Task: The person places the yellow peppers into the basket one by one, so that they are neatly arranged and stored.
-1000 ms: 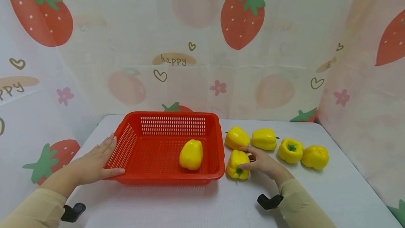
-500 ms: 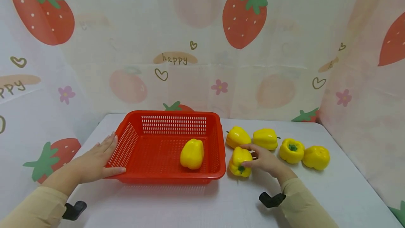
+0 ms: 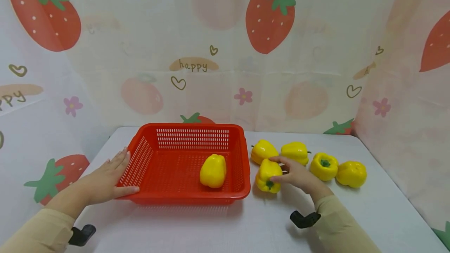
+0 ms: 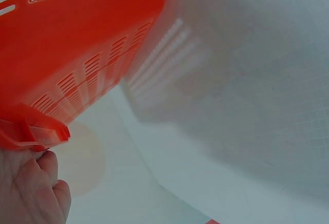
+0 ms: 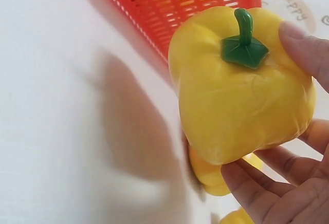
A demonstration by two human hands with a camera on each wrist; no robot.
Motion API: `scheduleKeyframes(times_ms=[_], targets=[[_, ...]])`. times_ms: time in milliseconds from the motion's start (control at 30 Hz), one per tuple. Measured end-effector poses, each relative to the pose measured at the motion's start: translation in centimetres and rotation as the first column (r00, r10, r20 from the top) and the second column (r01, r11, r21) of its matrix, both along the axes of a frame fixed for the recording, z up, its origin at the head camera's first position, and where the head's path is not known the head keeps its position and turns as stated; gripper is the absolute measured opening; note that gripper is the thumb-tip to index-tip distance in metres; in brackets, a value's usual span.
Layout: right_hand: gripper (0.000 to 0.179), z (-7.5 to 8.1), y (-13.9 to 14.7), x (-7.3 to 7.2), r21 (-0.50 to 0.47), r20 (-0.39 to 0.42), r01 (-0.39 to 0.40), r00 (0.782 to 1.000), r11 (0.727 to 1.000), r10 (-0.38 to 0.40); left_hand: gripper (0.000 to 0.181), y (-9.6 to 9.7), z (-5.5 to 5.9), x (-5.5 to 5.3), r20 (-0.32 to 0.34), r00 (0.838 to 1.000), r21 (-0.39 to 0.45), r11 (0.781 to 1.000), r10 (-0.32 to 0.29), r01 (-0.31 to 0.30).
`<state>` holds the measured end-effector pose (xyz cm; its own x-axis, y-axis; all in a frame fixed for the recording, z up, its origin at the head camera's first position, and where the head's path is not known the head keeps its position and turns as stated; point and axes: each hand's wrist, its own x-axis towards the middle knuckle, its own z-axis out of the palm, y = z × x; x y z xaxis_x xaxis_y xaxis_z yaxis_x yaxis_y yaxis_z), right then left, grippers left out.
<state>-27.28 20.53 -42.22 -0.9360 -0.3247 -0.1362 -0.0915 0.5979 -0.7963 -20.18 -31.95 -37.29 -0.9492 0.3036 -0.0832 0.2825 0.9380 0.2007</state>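
My right hand (image 3: 297, 175) pinches a yellow bell pepper (image 3: 268, 175) between thumb and fingers, just right of the red plastic basket (image 3: 183, 196). In the right wrist view this bell pepper (image 5: 241, 95) hangs a little above the table, its green stem (image 5: 244, 36) up toward the thumb. Flat along the basket's left rim lies my left hand (image 3: 105, 179), fingers straight and thumb on the front corner. The left wrist view has part of that hand (image 4: 31, 188) against the rim's underside. Inside the basket, toward its right, sits another yellow bell pepper (image 3: 213, 171).
Behind and right of my right hand lie more yellow bell peppers: one near the basket (image 3: 263, 150), one beside it (image 3: 295, 152), one with its stem facing forward (image 3: 323, 167), and one farthest right (image 3: 350, 174). A strawberry-print curtain (image 3: 225, 50) surrounds the white table (image 3: 197, 229).
The bell pepper in my right hand has risen slightly off the table and shifted a little to the right. My left hand stays on the basket rim.
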Motion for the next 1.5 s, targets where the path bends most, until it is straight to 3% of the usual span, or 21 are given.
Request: scheduleKeyframes(times_ms=[600,967,1500], targets=[[0.07,2.4,0.1,-0.5,-0.059,-0.048,-0.058,0.997,0.997,0.055,0.111,-0.1,-0.1,0.0,-0.013,1.0,0.0,1.0,-0.012,0.012],[0.073,3.8,-0.5,-1.0,-0.041,-0.079,-0.068,0.995,0.997,0.064,0.111,-0.2,-0.4,-0.2,-0.016,1.0,-0.004,1.0,-0.01,0.01],[0.07,7.4,-2.4,-1.9,-0.02,-0.169,-0.16,0.973,0.987,0.154,0.109,-0.1,-0.2,0.0,-0.009,1.0,0.004,1.0,-0.001,0.001]])
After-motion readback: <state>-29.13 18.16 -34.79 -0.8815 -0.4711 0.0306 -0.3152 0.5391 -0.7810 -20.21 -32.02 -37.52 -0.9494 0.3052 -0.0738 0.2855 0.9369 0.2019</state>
